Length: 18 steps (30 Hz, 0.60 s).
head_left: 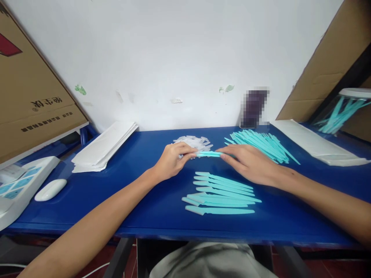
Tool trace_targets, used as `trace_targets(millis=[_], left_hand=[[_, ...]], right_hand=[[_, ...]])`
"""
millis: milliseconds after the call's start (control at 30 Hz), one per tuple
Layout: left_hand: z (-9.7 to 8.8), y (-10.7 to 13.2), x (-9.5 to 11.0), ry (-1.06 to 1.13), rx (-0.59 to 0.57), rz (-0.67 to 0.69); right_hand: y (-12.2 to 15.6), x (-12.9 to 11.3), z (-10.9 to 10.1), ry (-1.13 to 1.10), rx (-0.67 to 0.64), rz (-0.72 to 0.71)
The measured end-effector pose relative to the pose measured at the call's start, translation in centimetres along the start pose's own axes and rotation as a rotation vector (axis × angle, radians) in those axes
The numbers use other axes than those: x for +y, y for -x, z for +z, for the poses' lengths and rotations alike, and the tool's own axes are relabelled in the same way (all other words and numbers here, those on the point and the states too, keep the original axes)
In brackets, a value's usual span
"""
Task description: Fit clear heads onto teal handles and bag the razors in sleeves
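Note:
Between my two hands a turquoise eyebrow razor [209,153] is held level above the blue table. My left hand [175,159] is closed in a pinch on its left end; a cap there, if any, is hidden by the fingers. The right end is pinched by my right hand [249,162]. Just behind my left hand lies a heap of small clear plastic caps [197,143]. Closer to me, several eyebrow razors [223,193] lie in a loose row, blades to the left. A larger pile of eyebrow razors [261,143] sits behind my right hand.
White paper sheets [104,144] lie at the left, near a white mouse [50,190] and a white device [29,181]. A pixelated dark object [253,108] leans on the wall. At right are a white packet [319,143] and a clear container [342,112] of turquoise sticks. Cardboard boxes flank both sides.

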<state>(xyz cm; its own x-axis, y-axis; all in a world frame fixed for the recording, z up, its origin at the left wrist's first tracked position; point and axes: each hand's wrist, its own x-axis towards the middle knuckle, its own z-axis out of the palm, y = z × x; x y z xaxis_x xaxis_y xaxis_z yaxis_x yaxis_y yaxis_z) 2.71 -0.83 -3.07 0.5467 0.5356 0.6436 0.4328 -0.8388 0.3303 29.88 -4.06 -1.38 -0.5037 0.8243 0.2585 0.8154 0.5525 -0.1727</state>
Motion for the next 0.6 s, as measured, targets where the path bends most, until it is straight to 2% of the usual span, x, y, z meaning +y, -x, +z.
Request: trace_targets(millis=[167,400,600], left_hand=[[0.11,-0.01,0.30,0.044,-0.007,-0.061],[0.08,-0.10,0.53,0.102,0.023,-0.090],[0.45,-0.11,0.63,0.239,0.096,-0.169]], right_hand=[[-0.09,0.17,-0.17,-0.013,-0.037,0.002],[-0.12,0.22,-0.10,-0.037,-0.007,0.005],[-0.34,0.35,-0.06,-0.116,-0.034,0.026]])
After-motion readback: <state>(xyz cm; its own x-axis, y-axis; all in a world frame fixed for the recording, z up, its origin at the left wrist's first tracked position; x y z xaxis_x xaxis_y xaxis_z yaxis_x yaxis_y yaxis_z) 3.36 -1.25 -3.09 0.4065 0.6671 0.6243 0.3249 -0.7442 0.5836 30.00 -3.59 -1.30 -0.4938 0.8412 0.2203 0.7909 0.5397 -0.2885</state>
